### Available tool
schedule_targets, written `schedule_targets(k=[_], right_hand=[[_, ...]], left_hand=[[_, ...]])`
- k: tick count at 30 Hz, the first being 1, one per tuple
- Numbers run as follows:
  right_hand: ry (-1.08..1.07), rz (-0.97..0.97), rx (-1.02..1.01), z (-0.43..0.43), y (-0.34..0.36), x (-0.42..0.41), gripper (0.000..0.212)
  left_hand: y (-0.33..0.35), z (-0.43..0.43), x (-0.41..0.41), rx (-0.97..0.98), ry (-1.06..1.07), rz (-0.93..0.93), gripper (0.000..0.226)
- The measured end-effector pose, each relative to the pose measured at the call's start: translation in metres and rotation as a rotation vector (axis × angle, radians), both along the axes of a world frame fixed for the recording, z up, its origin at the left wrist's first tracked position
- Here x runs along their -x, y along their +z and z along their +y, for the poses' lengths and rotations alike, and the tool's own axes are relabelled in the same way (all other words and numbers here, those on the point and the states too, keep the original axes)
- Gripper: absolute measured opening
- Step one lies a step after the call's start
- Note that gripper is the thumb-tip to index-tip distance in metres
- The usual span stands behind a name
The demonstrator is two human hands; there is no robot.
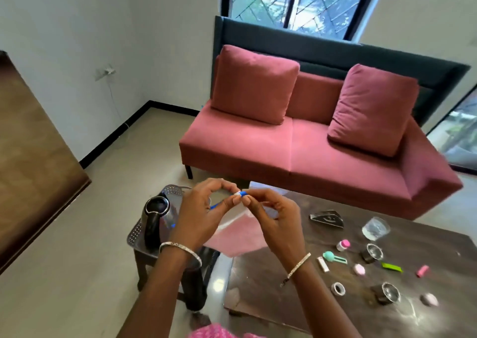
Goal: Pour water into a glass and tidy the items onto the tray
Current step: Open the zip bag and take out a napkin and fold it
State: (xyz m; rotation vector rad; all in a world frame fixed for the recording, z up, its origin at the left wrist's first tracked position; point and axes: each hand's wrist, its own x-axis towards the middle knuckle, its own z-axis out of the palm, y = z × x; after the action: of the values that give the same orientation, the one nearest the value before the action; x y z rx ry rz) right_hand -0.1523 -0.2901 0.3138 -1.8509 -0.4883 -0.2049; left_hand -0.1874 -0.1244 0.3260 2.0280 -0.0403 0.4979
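Two grips clamped: left hand, right hand pinch bag top | bag hangs below | tray left, nearer left hand

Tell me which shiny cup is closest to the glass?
The far cup, next to the glass and near the pink-capped bottle. The other cup sits nearer the person, beside the tape roll.

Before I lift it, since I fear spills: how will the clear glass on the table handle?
The glass looks short and wide, so it is probably hard to tip. It may be partly filled, so it is likely heavier and apt to slosh. Its smooth clear walls may be slippery and breakable.
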Motion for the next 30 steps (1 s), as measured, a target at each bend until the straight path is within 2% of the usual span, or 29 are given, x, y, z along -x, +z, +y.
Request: schedule_targets(k=[5,9,13,24,30], right_hand=[[-0.084,0.016,-0.064,-0.047,0.008,0.021,0.006],[-0.211,-0.038,-0.009,-0.077,0.004,0.027,0.009],[-0.299,-0.044,-0.029,-0.099,-0.003,0.026,0.004],[-0.518,0.032,-0.2,-0.232,-0.018,-0.022,0.01],[-0.587,0.071,-0.275,-0.304,-0.025,-0.058,0.011]], left_hand=[[0.007,-0.047,0.007,-0.008,-0.109,-0.018,0.012],[0.009,-0.078,0.004,-0.075,-0.167,-0.032,0.01],[0.008,-0.098,-0.005,-0.112,-0.175,-0.024,0.008],[-0.007,-0.176,-0.069,-0.147,-0.208,0.113,0.007],[-0.011,-0.216,-0.107,-0.184,-0.201,0.108,0.008]])
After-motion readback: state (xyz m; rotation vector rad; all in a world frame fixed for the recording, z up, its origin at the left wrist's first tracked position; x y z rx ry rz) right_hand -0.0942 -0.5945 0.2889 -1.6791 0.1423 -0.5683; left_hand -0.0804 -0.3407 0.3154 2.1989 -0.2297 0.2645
